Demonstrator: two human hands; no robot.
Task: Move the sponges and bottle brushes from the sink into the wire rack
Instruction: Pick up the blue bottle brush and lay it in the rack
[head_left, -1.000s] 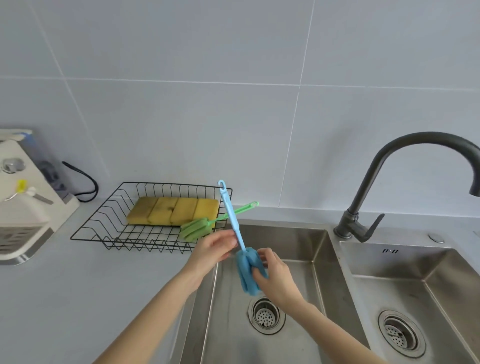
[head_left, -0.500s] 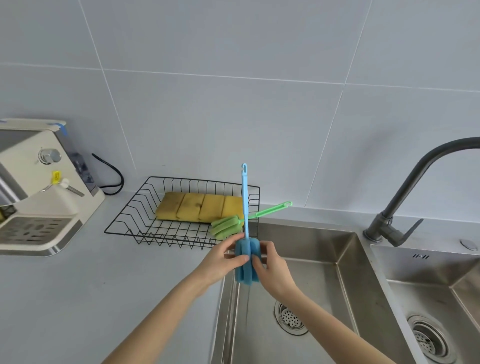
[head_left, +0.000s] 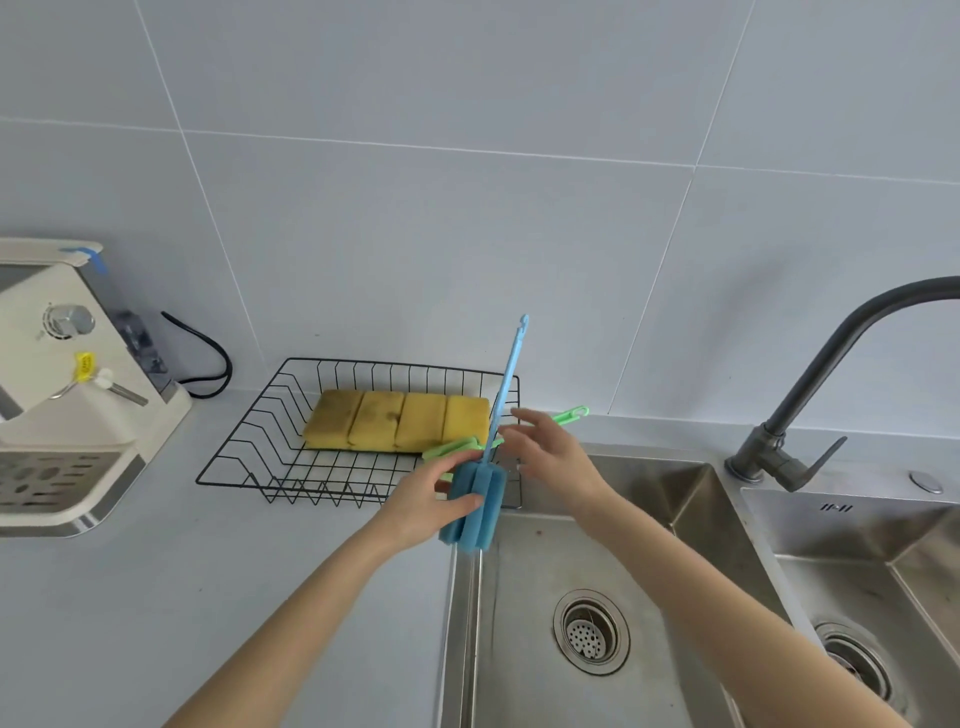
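Observation:
My left hand (head_left: 426, 501) grips the foam head of a blue bottle brush (head_left: 475, 506), held upright at the near right corner of the black wire rack (head_left: 244, 457), its thin handle pointing up. My right hand (head_left: 553, 452) hovers open just right of the handle, touching nothing. In the rack lie a yellow sponge (head_left: 397, 420) and a green bottle brush (head_left: 452, 447), whose handle sticks out over the rack's right rim. The left sink basin (head_left: 524, 597) below my hands holds only its drain.
A cream appliance (head_left: 62, 395) with a black cord stands on the counter at the left. A dark faucet (head_left: 810, 395) rises at the right, between the two basins. The grey counter (head_left: 182, 597) spreads in front of the rack.
My right hand has let go of the blue brush head and opened. My left hand has carried the brush up and left, from over the sink to the rack's corner.

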